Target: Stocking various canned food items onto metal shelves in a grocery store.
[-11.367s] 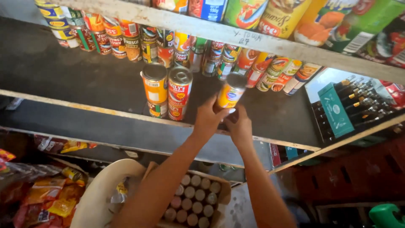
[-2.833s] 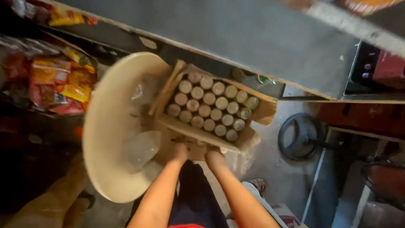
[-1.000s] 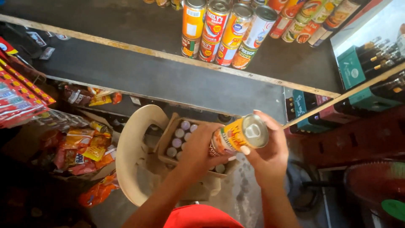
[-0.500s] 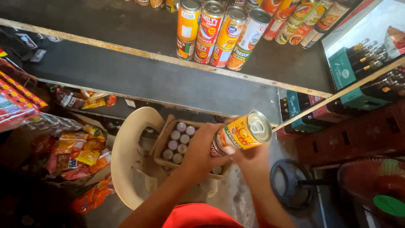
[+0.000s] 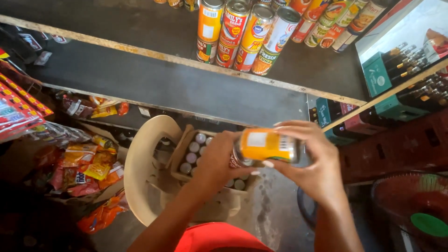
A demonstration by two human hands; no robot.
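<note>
Above my hands, a dark shelf (image 5: 140,79) carries stacked cans (image 5: 242,35) in two tiers. Below it I note a cream plastic chair (image 5: 140,163), with a cardboard box (image 5: 186,140) of cans resting on its seat. Over that box, my left hand (image 5: 217,161) and right hand (image 5: 315,161) hold one yellow-labelled can (image 5: 268,145) on its side, fingers (image 5: 289,128) wrapped around both ends.

Probably a small shop: shelved tins (image 5: 242,32), bottle crates (image 5: 396,70).
</note>
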